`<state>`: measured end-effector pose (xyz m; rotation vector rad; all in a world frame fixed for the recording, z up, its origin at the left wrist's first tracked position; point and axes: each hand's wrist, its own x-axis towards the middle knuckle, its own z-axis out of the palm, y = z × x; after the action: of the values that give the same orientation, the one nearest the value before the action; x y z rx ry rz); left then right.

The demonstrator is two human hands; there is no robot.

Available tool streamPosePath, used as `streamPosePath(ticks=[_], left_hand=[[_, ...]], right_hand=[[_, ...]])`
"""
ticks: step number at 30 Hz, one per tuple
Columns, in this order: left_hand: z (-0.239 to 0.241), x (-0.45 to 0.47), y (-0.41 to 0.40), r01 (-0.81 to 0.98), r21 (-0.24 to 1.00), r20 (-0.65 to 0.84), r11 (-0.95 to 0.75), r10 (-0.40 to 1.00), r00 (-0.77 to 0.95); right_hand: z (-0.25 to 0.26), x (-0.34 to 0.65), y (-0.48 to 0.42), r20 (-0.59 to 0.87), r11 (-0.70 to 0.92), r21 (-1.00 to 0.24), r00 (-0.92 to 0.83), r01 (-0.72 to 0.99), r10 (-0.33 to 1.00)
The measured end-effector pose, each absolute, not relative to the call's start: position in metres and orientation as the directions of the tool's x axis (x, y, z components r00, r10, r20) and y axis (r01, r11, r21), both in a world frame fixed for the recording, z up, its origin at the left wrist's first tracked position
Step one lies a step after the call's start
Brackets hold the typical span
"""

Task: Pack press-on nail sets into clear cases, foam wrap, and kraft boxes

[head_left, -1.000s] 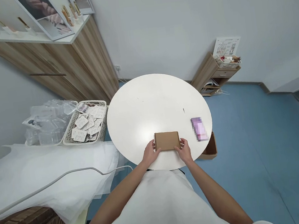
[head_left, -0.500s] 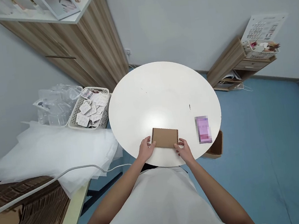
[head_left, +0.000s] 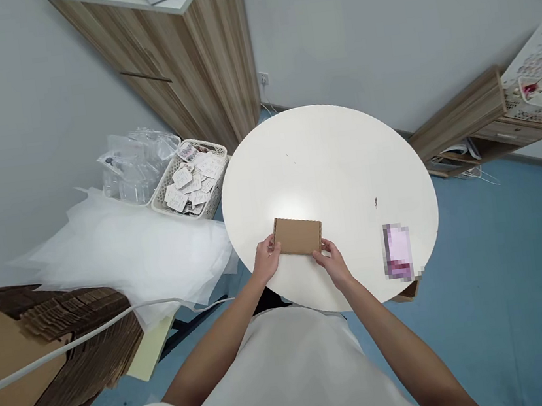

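Note:
A small brown cardboard box, closed, is at the near part of the round white table. My left hand grips its left end, thumb on the near left corner and fingers curled round the side. At the opposite end my right hand holds the near right corner in the same way. Whether the box rests on the tabletop or is slightly lifted, I cannot tell. To the right on the table lies a pixelated pink and purple item.
Left of the table are a white basket of printed cards, clear plastic packs, white sheets and stacked flat cardboard. A white cable crosses there. Behind stands a wooden cabinet; a low shelf is at right.
The view has swung left, so the table and surroundings appear further right. Both hands keep hold of the cardboard box, which now sits slightly further left over the table.

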<state>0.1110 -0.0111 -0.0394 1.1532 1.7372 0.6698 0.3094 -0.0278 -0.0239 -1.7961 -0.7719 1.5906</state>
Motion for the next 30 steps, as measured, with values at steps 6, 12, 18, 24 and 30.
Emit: streamPosePath(ticks=[6, 12, 18, 24, 30], left_hand=[[-0.045, 0.058, 0.043, 0.394, 0.825, -0.361, 0.406, 0.914, -0.186], [-0.047, 0.014, 0.092, 0.365, 0.828, -0.379, 0.427, 0.904, -0.197], [-0.048, 0.013, 0.1, 0.251, 0.904, -0.335, 0.347, 0.938, -0.089], [-0.035, 0.068, 0.081, 0.156, 0.964, -0.224, 0.213, 0.973, 0.054], [-0.002, 0.163, 0.059, 0.175, 0.982, -0.117, 0.067, 0.95, 0.291]], right_hand=[[-0.03, 0.247, 0.019, -0.616, -0.624, -0.781, 0.12, 0.036, 0.779], [-0.033, 0.2, 0.063, -0.609, -0.619, -0.785, 0.162, 0.012, 0.776], [-0.031, 0.199, 0.069, -0.576, -0.59, -0.807, 0.251, -0.025, 0.778], [-0.018, 0.249, 0.031, -0.476, -0.471, -0.873, 0.419, -0.123, 0.773], [0.003, 0.325, -0.032, -0.353, -0.301, -0.933, 0.654, -0.195, 0.669]])
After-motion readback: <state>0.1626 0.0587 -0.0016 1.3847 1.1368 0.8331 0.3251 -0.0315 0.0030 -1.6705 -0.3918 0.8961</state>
